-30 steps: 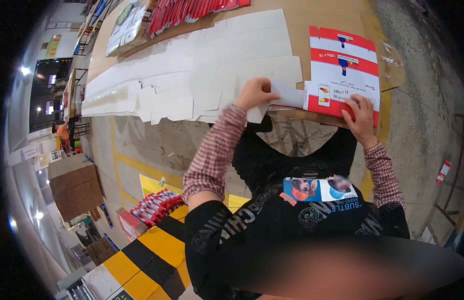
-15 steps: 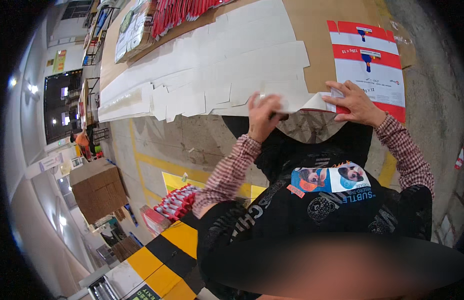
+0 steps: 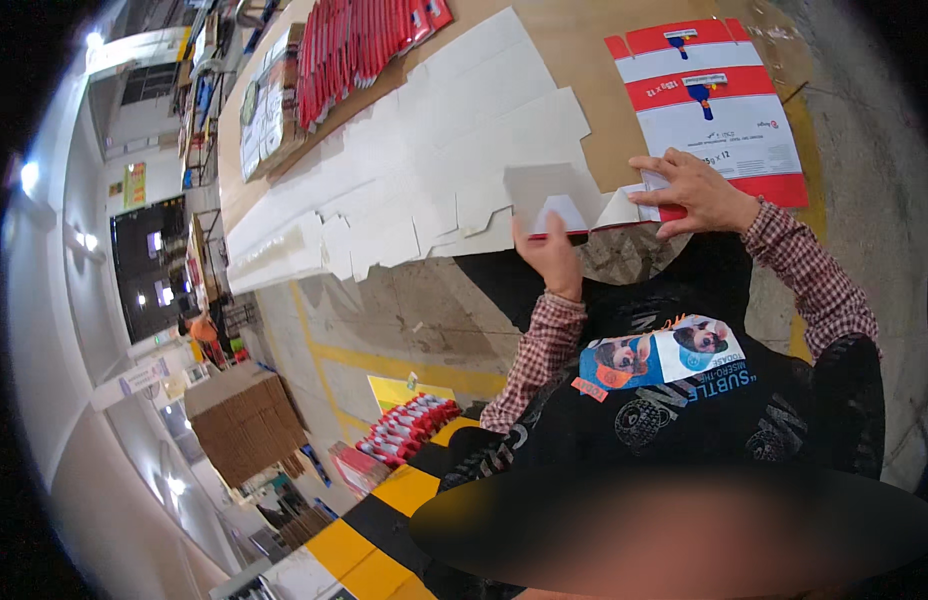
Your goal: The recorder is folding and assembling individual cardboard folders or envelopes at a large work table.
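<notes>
A flat red and white carton blank (image 3: 724,120) lies printed side up on the brown table (image 3: 584,50). My right hand (image 3: 689,190) presses on its near edge with fingers spread. My left hand (image 3: 549,255) pinches the lower edge of a grey-white flap (image 3: 544,190) of that blank and holds it tilted up off the table. To the left, a long overlapping row of white blanks (image 3: 414,190) lies face down. Both forearms wear red checked sleeves.
A stack of red blanks (image 3: 364,50) lies at the far side of the table. On the floor to the left stand a brown cardboard box (image 3: 244,420) and a red and white bundle (image 3: 409,430). Yellow and black floor markings (image 3: 384,500) run below. A person in orange (image 3: 202,330) is far left.
My left hand has drawn back toward me and lifted the flap upright. My right hand has stayed on the blank's near edge. The view has shifted so the table sits higher.
</notes>
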Available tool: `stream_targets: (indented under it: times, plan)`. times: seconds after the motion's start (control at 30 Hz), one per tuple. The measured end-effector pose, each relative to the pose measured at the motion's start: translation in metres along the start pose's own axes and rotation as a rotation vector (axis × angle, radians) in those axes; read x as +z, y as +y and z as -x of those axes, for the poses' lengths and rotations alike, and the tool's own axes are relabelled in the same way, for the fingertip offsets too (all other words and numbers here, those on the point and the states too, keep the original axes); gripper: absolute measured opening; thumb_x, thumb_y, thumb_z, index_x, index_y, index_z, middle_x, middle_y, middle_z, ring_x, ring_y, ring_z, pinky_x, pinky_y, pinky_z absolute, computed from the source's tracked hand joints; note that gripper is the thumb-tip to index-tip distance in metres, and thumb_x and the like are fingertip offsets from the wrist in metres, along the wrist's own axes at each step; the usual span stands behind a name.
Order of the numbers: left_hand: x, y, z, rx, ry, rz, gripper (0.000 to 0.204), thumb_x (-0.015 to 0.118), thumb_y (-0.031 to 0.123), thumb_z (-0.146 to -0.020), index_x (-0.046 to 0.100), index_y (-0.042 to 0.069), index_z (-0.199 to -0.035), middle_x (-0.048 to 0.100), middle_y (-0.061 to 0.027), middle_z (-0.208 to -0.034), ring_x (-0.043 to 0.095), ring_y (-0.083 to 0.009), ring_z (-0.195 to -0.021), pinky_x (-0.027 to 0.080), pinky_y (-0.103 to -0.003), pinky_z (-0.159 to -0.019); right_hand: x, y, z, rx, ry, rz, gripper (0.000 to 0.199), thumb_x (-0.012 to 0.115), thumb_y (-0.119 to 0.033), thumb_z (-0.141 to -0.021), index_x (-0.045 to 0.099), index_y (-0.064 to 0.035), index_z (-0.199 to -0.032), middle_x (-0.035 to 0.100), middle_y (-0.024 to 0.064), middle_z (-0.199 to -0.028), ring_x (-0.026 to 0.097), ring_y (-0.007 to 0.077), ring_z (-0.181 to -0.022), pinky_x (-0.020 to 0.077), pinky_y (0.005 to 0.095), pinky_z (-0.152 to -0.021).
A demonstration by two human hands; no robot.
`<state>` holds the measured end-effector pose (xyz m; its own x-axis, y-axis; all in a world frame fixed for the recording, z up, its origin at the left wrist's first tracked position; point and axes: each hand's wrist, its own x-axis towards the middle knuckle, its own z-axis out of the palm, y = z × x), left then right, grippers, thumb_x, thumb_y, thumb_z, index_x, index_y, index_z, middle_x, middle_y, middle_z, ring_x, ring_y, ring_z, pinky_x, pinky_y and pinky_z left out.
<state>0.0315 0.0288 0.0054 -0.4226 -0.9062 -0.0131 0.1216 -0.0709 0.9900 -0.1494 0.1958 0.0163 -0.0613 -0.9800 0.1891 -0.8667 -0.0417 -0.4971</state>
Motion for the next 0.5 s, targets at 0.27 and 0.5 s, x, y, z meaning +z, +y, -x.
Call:
stream_targets:
  times: [0.27,0.5]
  plan:
    - [0.05,0.003,-0.038,0.8,-1.09,-1.009,0.104,0.051,0.072,-0.072,0.026,-0.004,-0.138,0.017,-0.0254,-0.147,0.013,-0.0402,-0.137,0.007,-0.055,-0.109,-0.012,-0.011,0.015,0.244,0.162,0.11,0.067,0.078,-0.014,-0.06,0.054,-0.0109,-0.122,0.042,0.013,-0.135,0.042,0.0301,-0.12,0.0369,0.0405,-0.099]
    - [0.065,-0.013,-0.044,0.762,-1.067,-1.027,0.113,0.031,0.082,-0.071,0.021,-0.007,-0.139,0.018,-0.0256,-0.147,0.013,-0.0405,-0.138,0.009,-0.056,-0.108,-0.008,0.001,0.031,0.286,0.331,0.091,0.075,0.078,-0.007,-0.056,0.05,-0.0064,-0.125,0.04,0.0116,-0.138,0.037,0.0288,-0.127,0.0345,0.0403,-0.104]
